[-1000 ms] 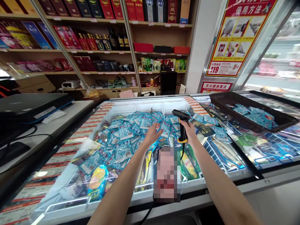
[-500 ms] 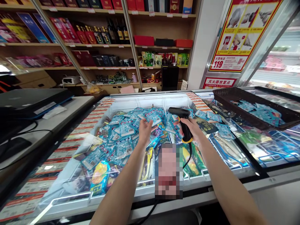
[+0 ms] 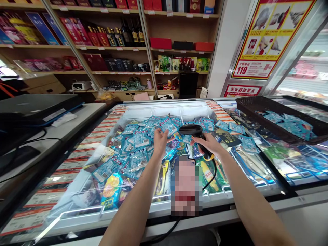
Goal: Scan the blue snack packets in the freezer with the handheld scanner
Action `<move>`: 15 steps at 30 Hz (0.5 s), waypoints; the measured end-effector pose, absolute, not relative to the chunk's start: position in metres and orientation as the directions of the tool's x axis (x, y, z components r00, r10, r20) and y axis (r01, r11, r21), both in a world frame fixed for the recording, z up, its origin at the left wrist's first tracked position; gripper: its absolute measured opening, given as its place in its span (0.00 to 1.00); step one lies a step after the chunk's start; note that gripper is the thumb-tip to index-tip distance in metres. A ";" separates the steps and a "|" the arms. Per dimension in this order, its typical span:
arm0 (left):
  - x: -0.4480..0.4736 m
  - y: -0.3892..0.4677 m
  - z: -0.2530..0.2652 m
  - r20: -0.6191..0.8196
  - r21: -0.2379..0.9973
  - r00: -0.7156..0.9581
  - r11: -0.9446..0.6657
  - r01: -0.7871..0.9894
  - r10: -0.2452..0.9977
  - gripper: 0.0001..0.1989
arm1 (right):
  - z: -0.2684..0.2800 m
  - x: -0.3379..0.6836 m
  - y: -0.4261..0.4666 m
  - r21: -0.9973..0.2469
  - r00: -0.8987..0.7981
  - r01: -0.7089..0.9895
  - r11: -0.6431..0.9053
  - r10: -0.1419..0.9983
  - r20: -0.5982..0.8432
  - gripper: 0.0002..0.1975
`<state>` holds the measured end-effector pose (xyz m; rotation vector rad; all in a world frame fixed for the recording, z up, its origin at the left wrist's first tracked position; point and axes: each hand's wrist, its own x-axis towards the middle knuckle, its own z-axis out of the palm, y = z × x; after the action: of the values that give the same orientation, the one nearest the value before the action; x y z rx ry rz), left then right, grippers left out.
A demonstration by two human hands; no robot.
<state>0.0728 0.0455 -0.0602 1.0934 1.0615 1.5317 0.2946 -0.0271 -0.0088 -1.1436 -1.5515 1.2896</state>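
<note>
A blue snack packet (image 3: 168, 125) with a barcode is pinched in my left hand (image 3: 162, 138), thumb and fingers at its near edge. My right hand (image 3: 205, 142) is wrapped round the handle of a black and yellow barcode scanner (image 3: 191, 129), whose head points left toward that packet. The scanner's cord runs down from its handle. Beneath both hands, many similar blue packets (image 3: 138, 139) lie in a loose heap on the glass top of a chest freezer (image 3: 107, 227). A pixelated patch covers something in front of me.
A dark brown plastic basket (image 3: 258, 120) holding several blue packets stands on the right. At the left, a black machine (image 3: 38, 107) sits on a white counter (image 3: 88, 111). Shelves (image 3: 115, 48) with bottles and boxes line the back wall, beside a fire-safety poster (image 3: 271, 41).
My right hand has tilted the scanner, so its head now sits lower and farther left, nearer the packet. My left hand still pinches the packet. The whole view has shifted slightly.
</note>
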 end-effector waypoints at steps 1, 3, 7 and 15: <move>0.073 0.045 -0.060 0.147 0.963 -0.157 -0.178 -0.205 0.977 0.22 | -0.010 0.294 -0.027 -0.983 -0.284 0.165 0.084 0.958 0.034 0.16; 0.073 0.045 -0.059 0.144 0.961 -0.153 -0.175 -0.215 0.978 0.22 | -0.011 0.294 -0.026 -0.975 -0.300 0.195 0.107 0.953 0.044 0.16; 0.074 0.044 -0.058 0.145 0.960 -0.154 -0.176 -0.217 0.977 0.22 | -0.011 0.294 -0.026 -0.971 -0.306 0.203 0.126 0.950 0.059 0.17; 0.075 0.045 -0.058 0.140 0.964 -0.166 -0.172 -0.201 0.976 0.22 | -0.015 0.294 -0.025 -0.984 -0.278 0.141 0.109 0.958 0.067 0.17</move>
<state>0.0751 0.0446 -0.0579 1.0828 1.0743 1.5316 0.2936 -0.0251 -0.0147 -1.1118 -1.5702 1.2620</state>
